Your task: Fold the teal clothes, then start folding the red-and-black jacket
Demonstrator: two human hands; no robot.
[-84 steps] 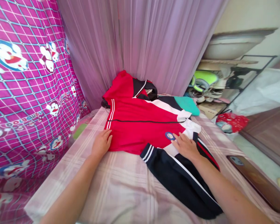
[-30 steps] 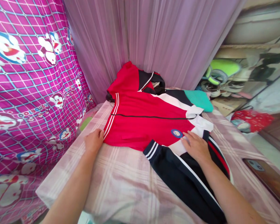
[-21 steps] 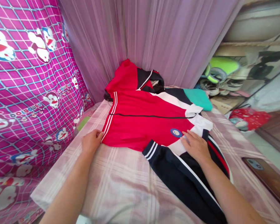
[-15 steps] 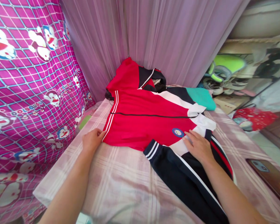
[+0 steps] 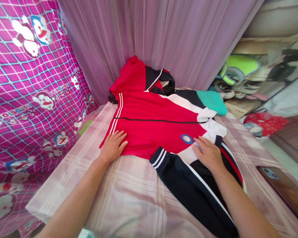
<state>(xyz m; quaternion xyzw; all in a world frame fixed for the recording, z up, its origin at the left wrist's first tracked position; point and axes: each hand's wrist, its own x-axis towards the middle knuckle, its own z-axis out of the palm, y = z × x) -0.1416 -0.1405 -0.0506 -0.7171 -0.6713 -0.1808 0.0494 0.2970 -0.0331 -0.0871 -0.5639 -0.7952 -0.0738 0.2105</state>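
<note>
A red, white and black zip-up jacket (image 5: 151, 132) lies spread on its side across the bed, its striped hem to the left and white collar to the right. Its near dark sleeve (image 5: 188, 185) is folded over toward me, the striped cuff resting by the red body. My left hand (image 5: 113, 145) lies flat on the jacket near the hem, fingers spread. On the white shoulder part beside the round blue badge (image 5: 186, 138) rests my right hand (image 5: 208, 152), open, fingers stretched out. Neither hand grips the cloth.
Behind the jacket are a heap of red and black clothing (image 5: 135, 74) and a teal cloth (image 5: 212, 102). A phone (image 5: 283, 190) lies at the right. Purple curtains (image 5: 164, 36) hang behind; a pink cartoon-print curtain (image 5: 47, 99) hangs left. Shoes (image 5: 238, 87) stand on a rack.
My left hand has let go of the hem's near corner and moved right onto the red cloth, now flat. The hem corner lies further out to the left. My right hand stays by the badge.
</note>
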